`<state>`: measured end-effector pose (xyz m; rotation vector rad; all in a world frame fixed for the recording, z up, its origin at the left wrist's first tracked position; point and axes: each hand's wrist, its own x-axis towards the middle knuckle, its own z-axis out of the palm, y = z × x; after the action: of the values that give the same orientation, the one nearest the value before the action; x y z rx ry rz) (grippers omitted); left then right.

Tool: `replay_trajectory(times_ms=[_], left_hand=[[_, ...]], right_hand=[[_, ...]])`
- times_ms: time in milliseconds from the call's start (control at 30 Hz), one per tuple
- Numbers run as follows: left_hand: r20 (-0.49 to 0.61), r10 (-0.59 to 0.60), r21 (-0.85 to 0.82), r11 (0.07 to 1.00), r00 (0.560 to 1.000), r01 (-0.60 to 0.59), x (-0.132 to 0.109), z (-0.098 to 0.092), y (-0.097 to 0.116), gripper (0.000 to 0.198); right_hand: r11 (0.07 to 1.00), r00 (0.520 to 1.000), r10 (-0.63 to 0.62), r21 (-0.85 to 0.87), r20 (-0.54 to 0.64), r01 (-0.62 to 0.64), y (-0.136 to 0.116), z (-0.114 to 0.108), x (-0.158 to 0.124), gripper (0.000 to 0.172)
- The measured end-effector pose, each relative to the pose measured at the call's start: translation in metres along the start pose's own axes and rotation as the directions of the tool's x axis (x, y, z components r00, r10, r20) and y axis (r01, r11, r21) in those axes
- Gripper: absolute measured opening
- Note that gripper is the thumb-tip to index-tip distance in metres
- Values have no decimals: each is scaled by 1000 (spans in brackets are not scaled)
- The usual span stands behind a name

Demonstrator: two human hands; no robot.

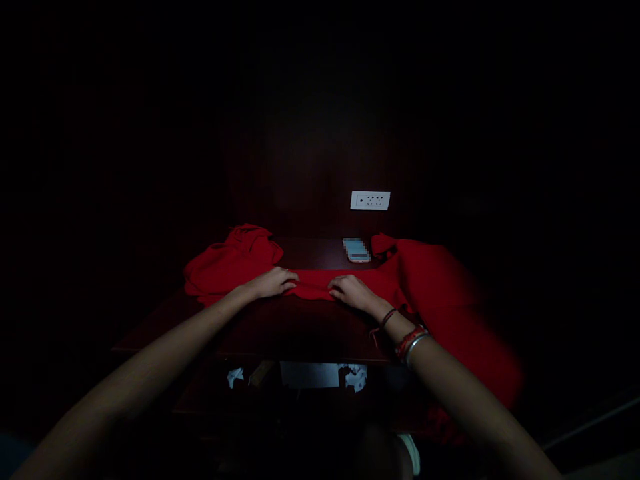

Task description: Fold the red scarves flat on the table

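So the red cloth (pixel 430 280) is spread across the dark table (pixel 290 327), and the stretch of it between the two hands is bunched into a narrow band right at the fingertips. The left hand (pixel 273 282) and the right hand (pixel 353 291) both sit knuckles-up with fingers curled down onto that band, pinching it as far as I can tell in this light. They're set a little apart, which looks like it keeps the strip flat and straight between them. Out past the left hand the cloth heaps into a loose mound, and past the right hand a much bigger part spills off the table's side, probably just too much fabric for the top. Bangles (pixel 410 341) ride on the right wrist, clear of the cloth. Just beyond the right hand's fingers lies a phone (pixel 357 250) on bare wood, seemingly parked out of the way, with a white wall socket (pixel 370 200) above it. Everything else is too dark to make out.
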<state>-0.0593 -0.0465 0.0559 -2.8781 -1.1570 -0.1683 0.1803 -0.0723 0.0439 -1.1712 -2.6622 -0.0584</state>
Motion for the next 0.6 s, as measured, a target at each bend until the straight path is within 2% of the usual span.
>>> replay_trajectory(times_ms=[100,200,300,367,433,467,533,600], left_hand=[[-79,-29,6,1000,996,30,5,-10,-3,25],[-87,-49,98,994,995,57,6,-18,1,25],[-53,-140,287,946,989,149,7,-21,4,22],[-148,-202,369,897,968,244,4,-19,6,24],[-211,-168,384,892,963,240,-6,-12,8,28],[-187,-120,375,909,975,184,-13,-8,9,30],[-54,-16,312,950,998,32,-29,2,11,32],[70,13,198,980,997,-27,-42,6,11,35]], right_hand=[[999,999,30,40,11,-30,10,-8,7,14],[998,989,56,2,-134,-56,15,-18,8,14],[988,967,70,-119,-246,-102,11,-24,3,16],[968,968,49,-228,-248,-107,2,-24,-5,18],[953,978,12,-294,-209,-75,-7,-17,-16,21],[953,987,-20,-300,-159,-29,-12,-12,-22,21],[959,994,-99,-269,-34,86,-19,-2,-35,20],[964,986,-161,-205,45,167,-22,6,-44,20]])
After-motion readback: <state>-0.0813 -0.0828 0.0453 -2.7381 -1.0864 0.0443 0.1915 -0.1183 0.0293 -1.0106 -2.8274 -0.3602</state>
